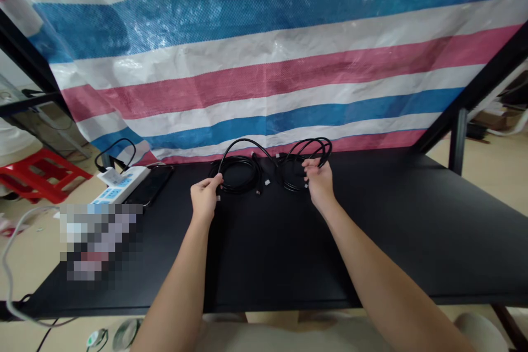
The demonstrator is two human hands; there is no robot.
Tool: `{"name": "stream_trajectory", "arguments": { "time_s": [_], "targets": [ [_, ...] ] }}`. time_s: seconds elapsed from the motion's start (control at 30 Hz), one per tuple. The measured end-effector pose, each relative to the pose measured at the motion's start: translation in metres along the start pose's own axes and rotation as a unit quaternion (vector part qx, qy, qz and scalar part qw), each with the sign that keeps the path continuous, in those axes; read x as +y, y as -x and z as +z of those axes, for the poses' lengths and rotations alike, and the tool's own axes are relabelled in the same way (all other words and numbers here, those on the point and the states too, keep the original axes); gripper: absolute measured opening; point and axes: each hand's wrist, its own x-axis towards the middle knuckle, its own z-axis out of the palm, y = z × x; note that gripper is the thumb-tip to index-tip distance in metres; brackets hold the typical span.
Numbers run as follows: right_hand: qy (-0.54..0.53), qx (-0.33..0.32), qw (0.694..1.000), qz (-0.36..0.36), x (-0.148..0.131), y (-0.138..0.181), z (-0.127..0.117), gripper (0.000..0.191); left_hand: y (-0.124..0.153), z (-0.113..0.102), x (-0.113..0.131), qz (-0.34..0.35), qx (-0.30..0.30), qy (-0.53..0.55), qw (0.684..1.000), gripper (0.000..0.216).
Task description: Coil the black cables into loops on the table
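Black cables lie in two coils on the tabletop, just beyond and under the hands. The left grip pinches the nearer coil's edge, the right grip pinches raised loops. Tugging could snag the loops together, or drag them toward the power strip left of the left grip.

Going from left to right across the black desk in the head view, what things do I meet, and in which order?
white power strip → black phone → left hand → coiled black cable → right hand holding a second black cable
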Motion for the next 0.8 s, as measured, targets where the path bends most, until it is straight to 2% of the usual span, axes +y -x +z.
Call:
{"name": "stream_trajectory", "arguments": {
  "time_s": [0.13, 0.2, 0.27, 0.33, 0.4, 0.47, 0.53, 0.6, 0.67, 0.73, 0.8],
  "targets": [
    [0.125, -0.072, 0.985, -0.097, -0.003, 0.016, 0.004, 0.073, 0.0, -0.001, -0.007, 0.037, 0.007, -0.077, 0.996, 0.021],
    [0.17, -0.068, 0.976, -0.117, -0.006, 0.024, 0.008, 0.062, 0.001, -0.001, -0.008, 0.052, 0.011, -0.096, 0.994, 0.023],
    [0.193, -0.045, 0.973, -0.117, -0.007, 0.029, 0.012, 0.041, 0.002, -0.001, -0.008, 0.059, 0.009, -0.097, 0.994, 0.027],
    [0.197, -0.01, 0.976, -0.087, -0.007, 0.028, 0.014, 0.029, 0.004, 0.0, -0.007, 0.064, 0.0, -0.084, 0.994, 0.028],
    [0.18, 0.042, 0.982, -0.037, -0.007, 0.023, 0.013, 0.028, 0.005, 0.001, -0.005, 0.069, -0.009, -0.061, 0.996, 0.027],
    [0.121, 0.085, 0.989, 0.014, -0.009, 0.014, 0.01, 0.031, 0.006, 0.003, -0.003, 0.071, -0.012, -0.025, 0.997, 0.025],
    [0.025, 0.091, 0.993, 0.068, -0.012, 0.007, 0.007, 0.035, 0.007, 0.004, -0.001, 0.06, -0.032, 0.018, 0.998, 0.025],
    [-0.072, 0.052, 0.989, 0.116, -0.016, 0.002, 0.004, 0.041, 0.009, 0.005, 0.001, 0.025, -0.084, 0.055, 0.995, 0.019],
    [-0.146, -0.021, 0.977, 0.151, -0.02, 0.002, 0.004, 0.047, 0.012, 0.007, 0.001, -0.03, -0.16, 0.069, 0.984, 0.019],
    [-0.196, -0.099, 0.96, 0.177, -0.024, 0.007, 0.006, 0.053, 0.016, 0.011, -0.001, -0.079, -0.23, 0.06, 0.968, 0.042],
    [-0.222, -0.162, 0.94, 0.204, -0.028, 0.013, 0.009, 0.057, 0.022, 0.015, -0.005, -0.107, -0.274, 0.042, 0.955, 0.058]
  ]
}}
